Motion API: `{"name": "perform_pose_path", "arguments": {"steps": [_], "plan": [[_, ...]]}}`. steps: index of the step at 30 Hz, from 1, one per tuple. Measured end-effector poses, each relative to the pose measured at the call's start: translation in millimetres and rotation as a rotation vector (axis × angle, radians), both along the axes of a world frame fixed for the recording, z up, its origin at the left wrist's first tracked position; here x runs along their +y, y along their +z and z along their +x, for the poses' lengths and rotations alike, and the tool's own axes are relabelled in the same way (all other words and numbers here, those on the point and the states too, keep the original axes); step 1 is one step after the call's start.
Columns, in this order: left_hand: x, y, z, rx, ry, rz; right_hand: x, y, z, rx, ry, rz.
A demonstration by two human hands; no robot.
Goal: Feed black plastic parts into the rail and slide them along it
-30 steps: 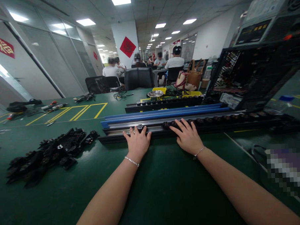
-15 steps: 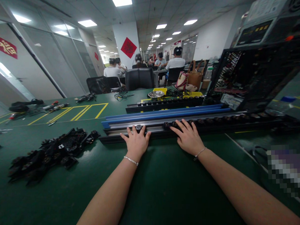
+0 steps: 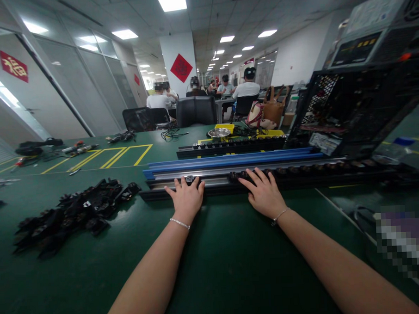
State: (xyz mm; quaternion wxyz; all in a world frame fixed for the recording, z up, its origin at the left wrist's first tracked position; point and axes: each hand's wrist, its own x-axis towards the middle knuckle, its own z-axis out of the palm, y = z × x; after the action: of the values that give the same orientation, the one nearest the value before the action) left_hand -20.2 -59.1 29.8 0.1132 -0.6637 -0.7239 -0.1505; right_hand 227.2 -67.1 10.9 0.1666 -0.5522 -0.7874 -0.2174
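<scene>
A long black rail [image 3: 216,189] with a bright metal track lies across the green table. My left hand [image 3: 187,199] rests on its left part, fingers spread around a small black block [image 3: 189,179] on the track. Farther right, my right hand [image 3: 265,194] lies on the same rail with its fingers apart, touching a row of small black parts [image 3: 300,169] set along it. What is under the right fingertips is partly hidden. Right behind the rail runs a blue rail [image 3: 230,159].
Loose black parts [image 3: 76,209] are heaped on the left. Another dark rail [image 3: 230,148] and a metal dish [image 3: 218,132] stand farther back. An open computer case [image 3: 346,109] rises at the right. Cables and tools lie at the far left; people sit beyond the table.
My left hand has slid slightly left along the rail, and the small black block has moved left with it. My right hand stays in nearly the same place.
</scene>
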Motion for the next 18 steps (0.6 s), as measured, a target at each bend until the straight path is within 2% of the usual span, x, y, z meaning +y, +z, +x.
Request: {"name": "perform_pose_path", "arguments": {"steps": [18], "plan": [[7.4, -9.7, -22.0, 0.006, 0.051, 0.115, 0.0, -1.2, -0.4, -0.008, -0.006, 0.012]]}}
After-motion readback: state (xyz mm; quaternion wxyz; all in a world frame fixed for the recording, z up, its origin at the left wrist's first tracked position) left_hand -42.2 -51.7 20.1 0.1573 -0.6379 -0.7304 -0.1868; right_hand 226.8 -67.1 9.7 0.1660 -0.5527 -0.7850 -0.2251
